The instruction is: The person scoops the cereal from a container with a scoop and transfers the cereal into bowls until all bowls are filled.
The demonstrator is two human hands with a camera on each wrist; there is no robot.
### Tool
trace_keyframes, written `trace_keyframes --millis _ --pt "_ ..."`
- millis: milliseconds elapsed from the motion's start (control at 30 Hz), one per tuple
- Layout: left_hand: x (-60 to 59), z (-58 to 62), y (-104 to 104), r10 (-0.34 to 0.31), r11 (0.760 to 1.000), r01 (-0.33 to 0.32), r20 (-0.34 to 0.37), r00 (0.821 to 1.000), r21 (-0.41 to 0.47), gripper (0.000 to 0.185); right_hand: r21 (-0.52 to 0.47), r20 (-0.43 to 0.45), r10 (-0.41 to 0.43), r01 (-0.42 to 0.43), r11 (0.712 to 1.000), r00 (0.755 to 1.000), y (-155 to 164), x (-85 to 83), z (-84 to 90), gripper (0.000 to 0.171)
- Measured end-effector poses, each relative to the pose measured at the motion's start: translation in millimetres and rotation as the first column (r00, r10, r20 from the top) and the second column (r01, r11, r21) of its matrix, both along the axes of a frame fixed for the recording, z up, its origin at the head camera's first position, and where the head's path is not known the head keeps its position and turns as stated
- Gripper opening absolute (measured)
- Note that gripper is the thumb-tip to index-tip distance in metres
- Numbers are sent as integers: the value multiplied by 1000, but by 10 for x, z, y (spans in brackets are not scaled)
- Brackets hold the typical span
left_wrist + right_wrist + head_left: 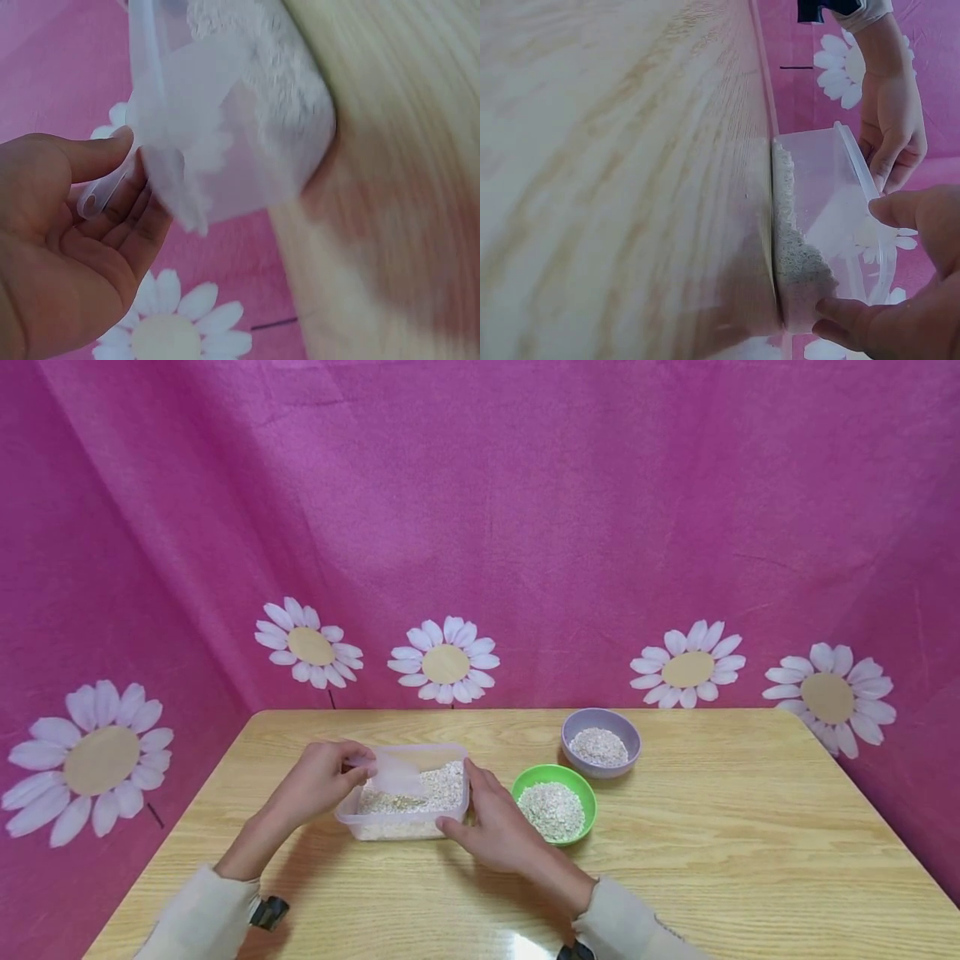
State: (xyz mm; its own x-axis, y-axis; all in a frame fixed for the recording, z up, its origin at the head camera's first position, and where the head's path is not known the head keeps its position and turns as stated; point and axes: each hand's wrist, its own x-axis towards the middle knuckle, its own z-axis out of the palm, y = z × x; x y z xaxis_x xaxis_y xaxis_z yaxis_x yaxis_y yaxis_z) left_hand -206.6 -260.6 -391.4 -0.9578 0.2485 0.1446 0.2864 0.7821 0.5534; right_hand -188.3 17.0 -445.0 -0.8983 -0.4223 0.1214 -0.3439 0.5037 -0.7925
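A clear plastic container (401,829) of oat flakes (446,787) stands at the left of the table. My left hand (326,781) pinches the handle of a translucent plastic scoop (397,775) between thumb and fingers, over the container's left side. In the left wrist view the end of the scoop handle (91,205), with a hole in it, sticks out past the fingers. My right hand (498,822) holds the container's right end, its thumb at the near side and its fingers along the right wall. In the right wrist view the flakes (799,259) heap toward that right end.
To the right of the container stands a green bowl (593,814) of flakes, close to the right hand. Behind it is a purple bowl (636,752), also holding flakes. A pink curtain (525,527) with daisies hangs behind the wooden table (712,827).
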Motion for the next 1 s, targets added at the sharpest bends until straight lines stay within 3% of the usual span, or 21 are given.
trace_keyframes --millis 267,433,800,1000 --pt "-34 -203 278 59 991 -67 67 996 120 12 -15 -22 1 -1 1000 1000 -7 17 -28 93" --pt "-52 -243 371 115 980 -127 85 990 151 15 -11 -13 -5 5 1000 1000 -13 10 -23 93" --pt "-24 -284 339 55 981 -63 50 997 185 12 0 -1 -14 14 1000 1000 -1 -4 -25 92" --pt "-13 -283 287 59 973 -64 31 998 222 11 -2 2 -13 13 1000 1000 2 0 -7 91"
